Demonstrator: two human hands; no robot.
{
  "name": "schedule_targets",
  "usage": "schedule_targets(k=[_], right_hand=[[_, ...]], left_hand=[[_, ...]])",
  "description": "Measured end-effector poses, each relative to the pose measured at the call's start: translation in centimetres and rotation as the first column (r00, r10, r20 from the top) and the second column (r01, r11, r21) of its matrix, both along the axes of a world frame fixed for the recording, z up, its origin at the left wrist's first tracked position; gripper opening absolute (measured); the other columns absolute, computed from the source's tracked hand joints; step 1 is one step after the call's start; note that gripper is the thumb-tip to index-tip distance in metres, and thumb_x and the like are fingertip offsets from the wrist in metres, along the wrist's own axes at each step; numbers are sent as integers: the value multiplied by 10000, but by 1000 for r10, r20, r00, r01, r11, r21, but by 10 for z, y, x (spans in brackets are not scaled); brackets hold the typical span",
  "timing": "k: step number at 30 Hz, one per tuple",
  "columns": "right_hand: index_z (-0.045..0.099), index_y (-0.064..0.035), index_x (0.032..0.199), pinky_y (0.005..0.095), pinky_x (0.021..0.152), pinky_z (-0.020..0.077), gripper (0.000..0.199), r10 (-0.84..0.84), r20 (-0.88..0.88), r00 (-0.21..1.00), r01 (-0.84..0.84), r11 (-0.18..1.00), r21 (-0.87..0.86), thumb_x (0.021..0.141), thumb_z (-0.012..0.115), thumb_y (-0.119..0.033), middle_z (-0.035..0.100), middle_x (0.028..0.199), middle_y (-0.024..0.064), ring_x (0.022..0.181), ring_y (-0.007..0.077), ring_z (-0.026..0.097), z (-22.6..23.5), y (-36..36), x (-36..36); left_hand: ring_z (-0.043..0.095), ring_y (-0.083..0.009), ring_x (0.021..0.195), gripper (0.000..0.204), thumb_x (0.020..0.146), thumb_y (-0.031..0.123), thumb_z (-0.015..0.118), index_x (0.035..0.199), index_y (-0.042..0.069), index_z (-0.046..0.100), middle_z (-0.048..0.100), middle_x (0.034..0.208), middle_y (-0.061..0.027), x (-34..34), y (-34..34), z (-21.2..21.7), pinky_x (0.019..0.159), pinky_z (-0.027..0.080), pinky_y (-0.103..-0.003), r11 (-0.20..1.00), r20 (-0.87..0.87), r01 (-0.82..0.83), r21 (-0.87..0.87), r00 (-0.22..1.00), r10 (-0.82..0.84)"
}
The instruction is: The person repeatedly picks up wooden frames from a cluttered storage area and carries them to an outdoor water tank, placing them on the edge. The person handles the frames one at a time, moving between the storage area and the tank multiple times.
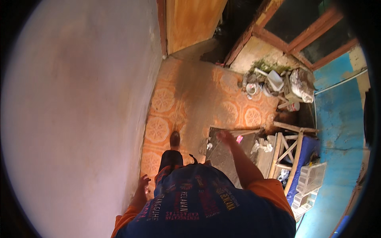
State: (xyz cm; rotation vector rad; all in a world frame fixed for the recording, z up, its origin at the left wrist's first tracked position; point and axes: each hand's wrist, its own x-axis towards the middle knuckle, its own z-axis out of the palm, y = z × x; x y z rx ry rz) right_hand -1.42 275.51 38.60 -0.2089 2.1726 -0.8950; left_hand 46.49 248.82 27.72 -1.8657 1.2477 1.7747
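Looking straight down, the head view shows a person standing on an orange patterned tile floor [162, 101] beside a pale plastered wall [79, 111] that fills the nine o'clock side. Both hands are empty. The left hand [142, 185] hangs low at about seven o'clock, close to the wall and just beside the person's hip, its fingers loosely spread and grasping nothing. The right hand [226, 137] is stretched forward near the centre, fingers released and slightly blurred, hovering above a dark grey slab [224, 156] that lies on the floor; whether it touches the slab I cannot tell. Just beside that hand, at its three o'clock, sits a small pink scrap [239, 139]. One foot in a dark shoe [174, 139] is planted on the tiles at the hand's nine o'clock.

A blue shirt with orange sleeves [206, 206] fills the six o'clock edge. Toward four o'clock a wooden frame of pale slats [287, 152] leans over a blue sheet, with clear plastic trays [311, 178] next to it against a blue wall [337, 119]. At one o'clock a heap of rubble and white containers [274, 81] lies below a window with a reddish wooden frame [301, 35]. An orange wooden door [192, 22] stands at twelve o'clock.
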Motion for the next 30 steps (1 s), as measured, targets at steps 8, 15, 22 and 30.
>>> schedule_targets(k=[8,15,22,30], right_hand=[[626,-65,1023,356,618,398,380,-247,271,930,124,907,403,823,664,-385,578,853,74,729,173,493,-53,54,-21],[626,-70,1007,324,520,381,343,-567,324,758,474,819,324,841,649,-370,555,777,30,626,148,459,-64,-2,-117],[617,-78,1088,361,576,440,395,-494,344,799,430,868,247,846,628,-390,593,823,78,685,197,531,-118,-33,-273],[567,-85,1165,397,526,536,480,-350,208,914,289,918,272,843,582,-439,620,1071,144,717,324,655,-88,-90,-467]], left_hand=[[604,-166,674,433,808,-55,480,1205,90,572,666,892,-145,-192,-141,16,602,472,-318,982,-92,113,-154,987,-128],[631,-180,887,479,733,-56,649,1187,85,594,656,1058,-108,-343,-207,36,719,477,-285,905,-11,385,-180,919,-393],[632,-154,797,383,808,102,618,1190,82,592,670,941,-88,-455,-229,47,712,496,-320,986,-80,111,-126,989,-122],[645,-219,847,409,798,58,611,1206,71,578,663,947,-106,-579,-256,83,845,466,-403,901,25,322,-291,944,-329]])
